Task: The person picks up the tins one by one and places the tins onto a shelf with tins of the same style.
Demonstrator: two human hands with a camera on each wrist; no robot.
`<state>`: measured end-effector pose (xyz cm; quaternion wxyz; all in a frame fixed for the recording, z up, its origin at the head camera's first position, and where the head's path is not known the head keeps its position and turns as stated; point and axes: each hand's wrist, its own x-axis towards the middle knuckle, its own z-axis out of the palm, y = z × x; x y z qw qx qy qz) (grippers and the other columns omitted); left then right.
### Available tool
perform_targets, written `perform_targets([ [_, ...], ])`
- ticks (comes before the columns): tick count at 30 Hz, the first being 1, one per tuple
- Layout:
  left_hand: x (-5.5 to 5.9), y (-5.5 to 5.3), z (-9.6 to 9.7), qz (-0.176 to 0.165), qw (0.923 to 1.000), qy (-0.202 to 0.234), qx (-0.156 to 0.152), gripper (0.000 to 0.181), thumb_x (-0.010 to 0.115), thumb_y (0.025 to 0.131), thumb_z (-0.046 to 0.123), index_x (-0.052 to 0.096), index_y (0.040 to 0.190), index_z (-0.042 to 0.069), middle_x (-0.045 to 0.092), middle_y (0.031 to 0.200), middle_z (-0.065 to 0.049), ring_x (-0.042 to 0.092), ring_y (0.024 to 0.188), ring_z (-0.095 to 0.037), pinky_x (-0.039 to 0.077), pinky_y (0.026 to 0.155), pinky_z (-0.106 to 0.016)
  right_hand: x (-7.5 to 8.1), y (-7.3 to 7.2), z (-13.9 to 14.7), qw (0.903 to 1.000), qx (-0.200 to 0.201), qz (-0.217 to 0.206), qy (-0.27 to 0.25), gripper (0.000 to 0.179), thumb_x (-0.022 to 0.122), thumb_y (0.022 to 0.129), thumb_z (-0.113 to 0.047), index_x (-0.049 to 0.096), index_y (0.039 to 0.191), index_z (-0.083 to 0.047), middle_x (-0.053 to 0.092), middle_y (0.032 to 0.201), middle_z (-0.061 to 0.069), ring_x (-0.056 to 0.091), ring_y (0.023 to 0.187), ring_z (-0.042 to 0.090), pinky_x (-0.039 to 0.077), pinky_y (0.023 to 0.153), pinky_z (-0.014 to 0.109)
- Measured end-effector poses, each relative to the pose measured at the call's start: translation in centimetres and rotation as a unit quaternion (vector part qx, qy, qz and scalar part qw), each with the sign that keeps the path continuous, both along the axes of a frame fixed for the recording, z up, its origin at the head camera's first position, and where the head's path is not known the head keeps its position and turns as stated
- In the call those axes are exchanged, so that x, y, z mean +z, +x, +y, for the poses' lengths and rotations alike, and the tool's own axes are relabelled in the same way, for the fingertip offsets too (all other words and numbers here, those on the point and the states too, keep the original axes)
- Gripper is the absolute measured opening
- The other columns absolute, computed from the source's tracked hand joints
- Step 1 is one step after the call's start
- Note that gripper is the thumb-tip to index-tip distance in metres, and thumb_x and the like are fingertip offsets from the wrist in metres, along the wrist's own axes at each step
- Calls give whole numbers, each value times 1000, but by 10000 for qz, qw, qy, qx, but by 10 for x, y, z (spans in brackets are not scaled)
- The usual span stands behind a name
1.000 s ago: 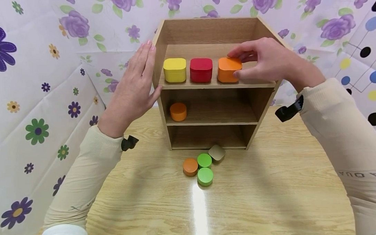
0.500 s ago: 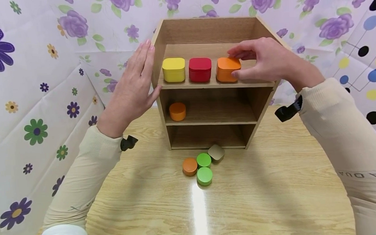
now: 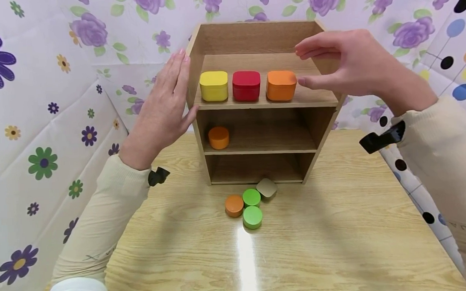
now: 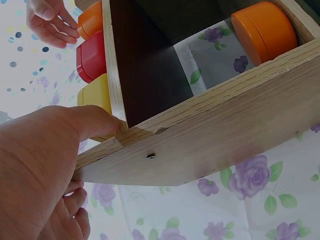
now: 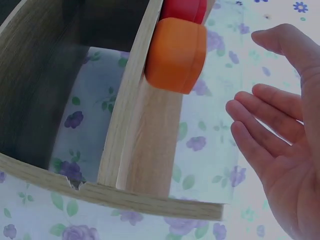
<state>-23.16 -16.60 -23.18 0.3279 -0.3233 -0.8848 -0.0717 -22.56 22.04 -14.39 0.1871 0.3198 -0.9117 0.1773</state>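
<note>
In the head view, my left hand [image 3: 158, 101] rests along the left side of a small wooden shelf unit [image 3: 268, 106], fingers straight and thumb at its front edge. In the left wrist view the thumb [image 4: 95, 120] touches the corner where shelf and side panel meet. On the top shelf stand a yellow box [image 3: 214, 86], a red box [image 3: 246, 86] and an orange box [image 3: 281, 86], all with rounded corners. My right hand [image 3: 353, 64] hovers just right of the orange box, holding nothing. Its fingers [image 5: 265, 115] are apart from the box in the right wrist view.
An orange round block [image 3: 219, 138] sits on the middle shelf at left. On the wooden table [image 3: 175, 250] before the unit lie another orange round block [image 3: 234, 206], two green round blocks [image 3: 252, 217] and a beige block [image 3: 267, 188]. Flowered cloth [image 3: 98, 34] lines the back and sides.
My right hand has let go of the orange box and moved up and to the right, its fingers spreading. The box stays on the top shelf. My left hand keeps its place.
</note>
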Motion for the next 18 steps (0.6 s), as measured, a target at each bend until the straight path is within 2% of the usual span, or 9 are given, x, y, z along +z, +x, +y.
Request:
perform_targets([
  [3, 1, 0, 0, -19, 10000, 3, -3, 87, 67, 99, 12, 15, 165, -10, 15, 175, -27, 14, 165, -39, 8, 139, -41, 0, 7, 5, 9996, 128, 259, -60, 54, 89, 84, -24, 72, 135, -15, 76, 131, 7, 59, 115, -20, 38, 104, -2],
  [5, 0, 0, 0, -34, 10000, 10, -17, 87, 67, 99, 11, 15, 165, -9, 15, 175, -27, 14, 165, -39, 8, 139, -41, -2, 12, 9, 9987, 292, 410, -106, 54, 91, 82, -20, 73, 133, -13, 77, 129, 8, 55, 113, -26, 38, 104, -2],
  [12, 1, 1, -1, -48, 10000, 1, 4, 88, 68, 100, 12, 13, 165, -9, 14, 175, -26, 14, 165, -39, 8, 139, -41, -15, 29, 14, 9930, 930, 686, -254, 59, 93, 77, -11, 73, 132, -9, 77, 125, 12, 63, 119, -13, 42, 106, 1],
  [18, 1, 1, 1, -62, 10000, 3, 13, 88, 68, 99, 13, 13, 165, -9, 14, 176, -26, 14, 165, -39, 7, 139, -41, -42, 35, 15, 9897, 1242, 471, -533, 63, 93, 71, 2, 73, 131, -7, 78, 125, 10, 64, 118, -11, 46, 106, 4],
])
